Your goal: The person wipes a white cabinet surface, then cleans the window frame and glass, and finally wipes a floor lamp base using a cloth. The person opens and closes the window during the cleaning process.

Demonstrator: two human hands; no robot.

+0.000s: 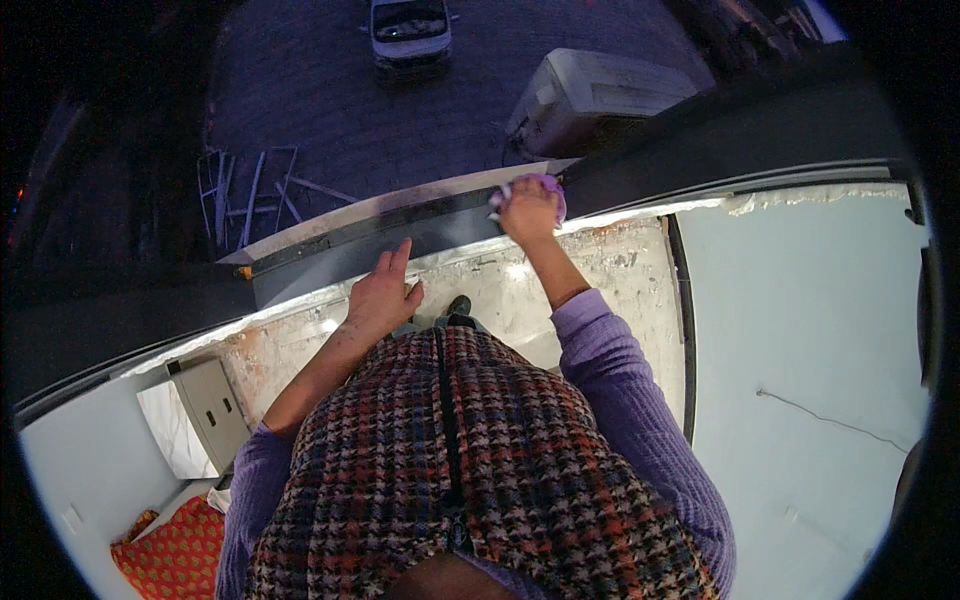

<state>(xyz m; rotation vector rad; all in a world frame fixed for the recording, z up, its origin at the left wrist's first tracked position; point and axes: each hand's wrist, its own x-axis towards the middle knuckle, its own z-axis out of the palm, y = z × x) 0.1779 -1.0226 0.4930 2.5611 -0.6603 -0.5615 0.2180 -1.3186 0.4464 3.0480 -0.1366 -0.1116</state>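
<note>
My right hand (529, 210) is closed on a purple cloth (553, 190), pressing it on the right part of a dark window sill (440, 230). Bits of the cloth stick out on both sides of the fingers. My left hand (383, 290) holds nothing; its fingers are stretched and apart, with the fingertips near the inner edge of the sill. Purple sleeves cover most of both arms, and a checked vest fills the lower middle of the view.
Beyond the sill lie a paved yard, a parked car (410, 35), a boxy white outdoor unit (600, 95) and a metal frame (250, 195). Inside, a small cabinet (210, 410) and red patterned fabric (175, 545) are at left. A wire (830, 418) hangs on the right wall.
</note>
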